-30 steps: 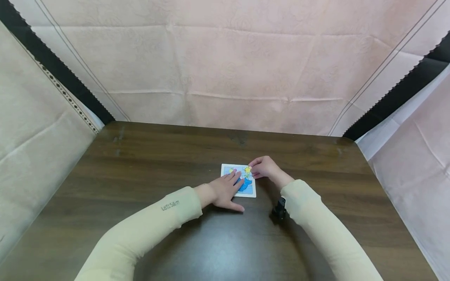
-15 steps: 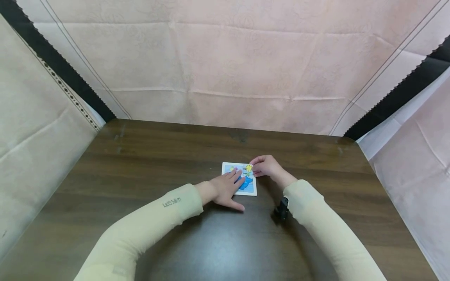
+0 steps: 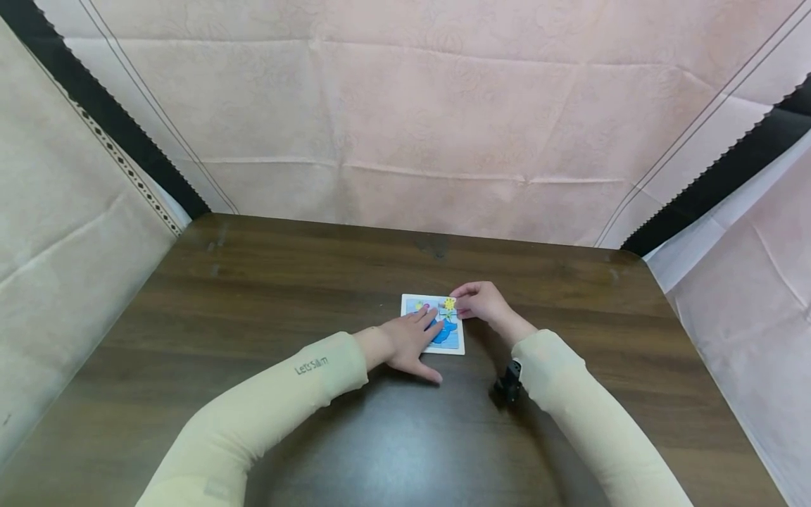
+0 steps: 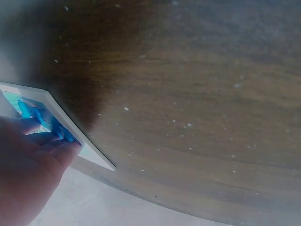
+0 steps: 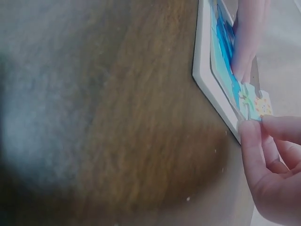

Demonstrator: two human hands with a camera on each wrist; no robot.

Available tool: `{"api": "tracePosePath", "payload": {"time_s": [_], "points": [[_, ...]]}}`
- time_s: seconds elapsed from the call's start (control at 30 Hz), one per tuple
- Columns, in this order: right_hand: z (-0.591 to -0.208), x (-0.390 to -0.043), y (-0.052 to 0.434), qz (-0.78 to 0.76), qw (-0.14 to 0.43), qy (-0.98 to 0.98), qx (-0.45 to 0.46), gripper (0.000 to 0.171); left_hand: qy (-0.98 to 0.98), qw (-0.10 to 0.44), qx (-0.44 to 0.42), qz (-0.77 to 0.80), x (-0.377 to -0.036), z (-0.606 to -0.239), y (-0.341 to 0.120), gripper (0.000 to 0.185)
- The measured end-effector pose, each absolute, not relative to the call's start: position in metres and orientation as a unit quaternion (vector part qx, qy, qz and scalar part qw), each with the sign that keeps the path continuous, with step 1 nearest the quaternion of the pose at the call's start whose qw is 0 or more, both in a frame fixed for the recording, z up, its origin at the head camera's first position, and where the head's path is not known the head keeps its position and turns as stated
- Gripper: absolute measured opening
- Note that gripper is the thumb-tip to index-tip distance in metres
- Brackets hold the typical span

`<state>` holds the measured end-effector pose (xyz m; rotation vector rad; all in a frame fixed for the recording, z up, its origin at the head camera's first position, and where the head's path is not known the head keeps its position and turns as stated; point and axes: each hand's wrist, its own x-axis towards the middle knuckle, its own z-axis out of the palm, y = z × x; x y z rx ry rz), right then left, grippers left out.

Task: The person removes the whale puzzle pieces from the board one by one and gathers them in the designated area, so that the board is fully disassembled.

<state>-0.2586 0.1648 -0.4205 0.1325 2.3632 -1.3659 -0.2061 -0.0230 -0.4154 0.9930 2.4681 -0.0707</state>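
Observation:
A small square jigsaw puzzle [image 3: 453, 346] with a white border and a blue picture lies flat on the table. My left hand [image 3: 408, 342] rests across its left part, fingers spread straight, covering some of the picture; the left wrist view has these fingertips on a blue shape inside the border [image 4: 63, 114]. At the far right corner, my right hand [image 3: 483, 301] pinches a puzzle piece [image 5: 250, 101] between thumb and forefinger. That piece shows a yellow flower and green leaves, and it stands tilted up from the board in the right wrist view.
The brown wooden table [image 3: 285, 282] is edged at the back by a pale cloth wall [image 3: 431, 120], with more cloth on both sides. A black device [image 3: 508, 382] is strapped under the right cuff. Small white specks dot the tabletop.
Both hands keep their places on the puzzle, the right still pinching the piece. Only the head view has shifted very slightly.

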Motion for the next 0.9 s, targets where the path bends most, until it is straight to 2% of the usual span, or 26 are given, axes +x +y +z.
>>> {"api": "tracePosePath", "payload": {"time_s": [0.7,0.9], "points": [[-0.4178,-0.2547,0.1718,-0.486,0.182,0.852,-0.066,0.022,0.902,0.232,0.361,-0.046,-0.2065,-0.4086,-0.0185,0.099],[-0.4124,-0.2549,0.1727,-0.511,0.178,0.839,-0.056,0.024,0.9,0.231,0.367,-0.055,-0.2071,-0.4087,-0.0192,0.1]]}}
